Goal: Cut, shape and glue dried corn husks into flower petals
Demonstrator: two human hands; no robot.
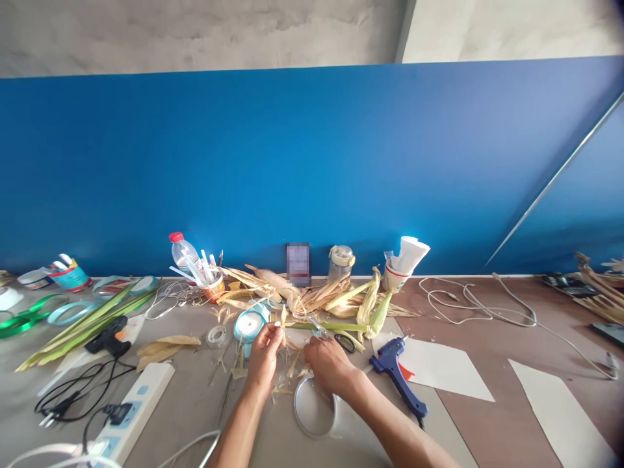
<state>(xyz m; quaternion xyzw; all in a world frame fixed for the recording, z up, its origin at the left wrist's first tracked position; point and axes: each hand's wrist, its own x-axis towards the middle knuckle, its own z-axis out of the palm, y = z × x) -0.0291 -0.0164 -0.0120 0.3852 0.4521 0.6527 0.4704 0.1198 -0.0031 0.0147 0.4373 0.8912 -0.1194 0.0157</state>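
My left hand [267, 344] is closed in a pinch on a small strip of pale corn husk [283, 315], which points upward; a small white bit shows at the fingertips. To its right, my right hand [327, 359] is low over the table with its fingers curled under. What those fingers hold, if anything, is hidden. Just beyond it lie scissors [344, 342] with dark handles, partly among the husks. Below the right hand is a round clear container [314, 416]. A heap of dried corn husks [322, 296] spreads behind both hands. A roll of light-blue ribbon [249, 325] lies beside the left hand.
A blue glue gun [400, 377] lies on white paper [446, 367] at right. At left are a black glue gun [111, 337], a power strip [139, 403] and green leaves [82, 322]. Cups, a bottle [184, 252] and a jar [340, 261] stand along the blue partition [312, 162].
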